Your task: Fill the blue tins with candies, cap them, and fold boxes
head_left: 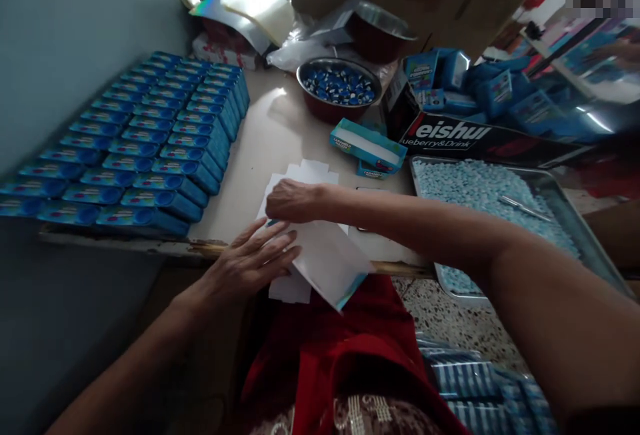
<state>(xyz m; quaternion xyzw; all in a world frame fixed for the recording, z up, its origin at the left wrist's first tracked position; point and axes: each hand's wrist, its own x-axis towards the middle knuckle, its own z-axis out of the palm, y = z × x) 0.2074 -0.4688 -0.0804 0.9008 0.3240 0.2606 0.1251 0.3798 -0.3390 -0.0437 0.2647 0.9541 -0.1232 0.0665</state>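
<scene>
White cardboard pieces (325,248) lie at the table's front edge, the lower ones with cut flaps. The top one juts past the edge and shows a blue printed corner. My left hand (257,255) rests on them with its fingers stretched out. Just above it, my right hand (293,200) is closed and pressed down on the white cardboard. Its fingertips are turned away, so whatever they grip is hidden. A small blue bit shows between the two hands.
Rows of blue boxes (145,135) fill the table's left. A bowl of wrapped candies (340,88), two blue cartons (367,145) and a black-sided box (450,128) of blue packs stand behind. At right, a metal tray (605,261) holds pale blue pieces and a metal scoop or tongs.
</scene>
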